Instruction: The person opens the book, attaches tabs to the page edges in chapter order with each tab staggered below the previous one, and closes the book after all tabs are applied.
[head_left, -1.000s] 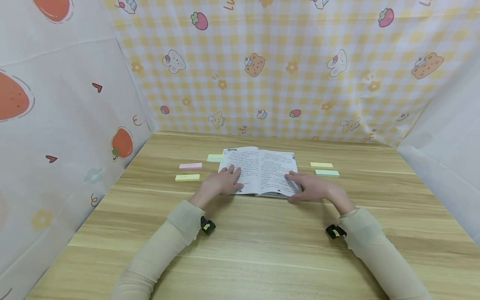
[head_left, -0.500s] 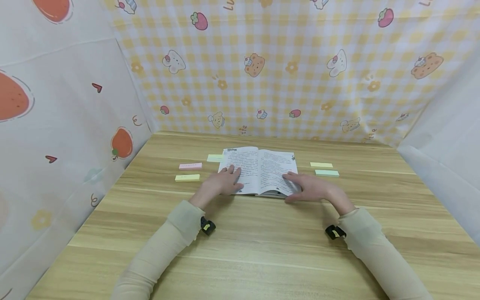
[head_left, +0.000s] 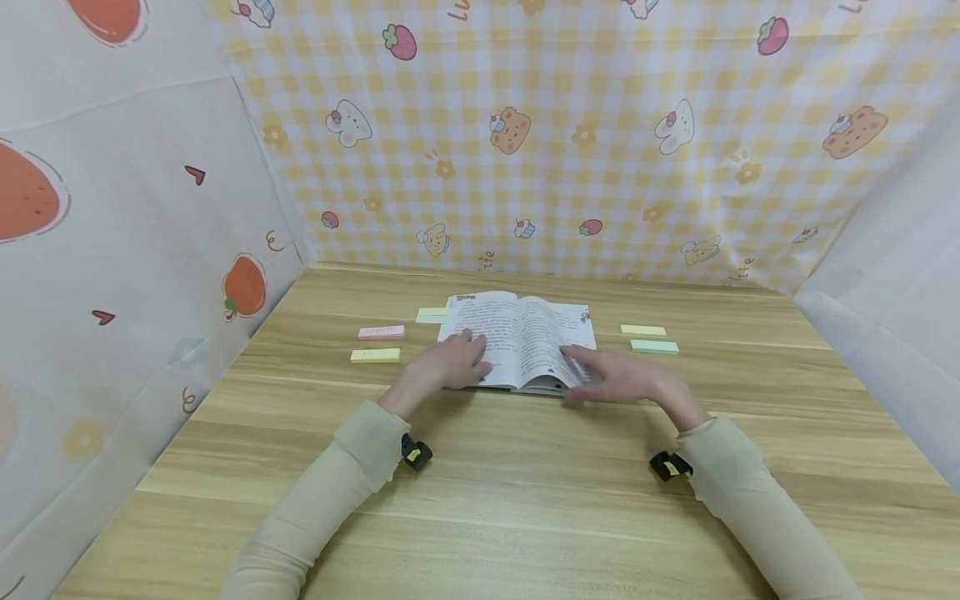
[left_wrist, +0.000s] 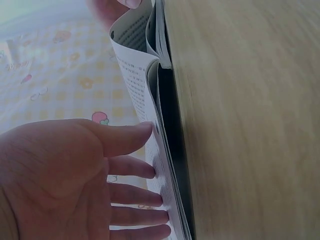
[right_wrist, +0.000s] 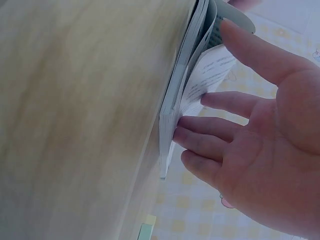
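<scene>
An open book with printed pages lies on the wooden table. My left hand rests on the lower part of its left page, fingers spread. In the left wrist view the thumb and fingertips of that hand press the page. At the lower right of the book is my right hand, fingers extended. A right-hand page bows up between this hand and the spine. The right wrist view has the thumb of my right hand at the curled page, while the other fingertips touch the page beneath.
Left of the book lie a pink sticky-note strip and a yellow one. A pale green strip meets the book's left edge. On the right are a yellow strip and a green strip. Behind hangs a checked curtain.
My right hand has slid a little to the left, and the right-hand page has bowed up more and more toward the spine. My left hand has stayed nearly still on the left page.
</scene>
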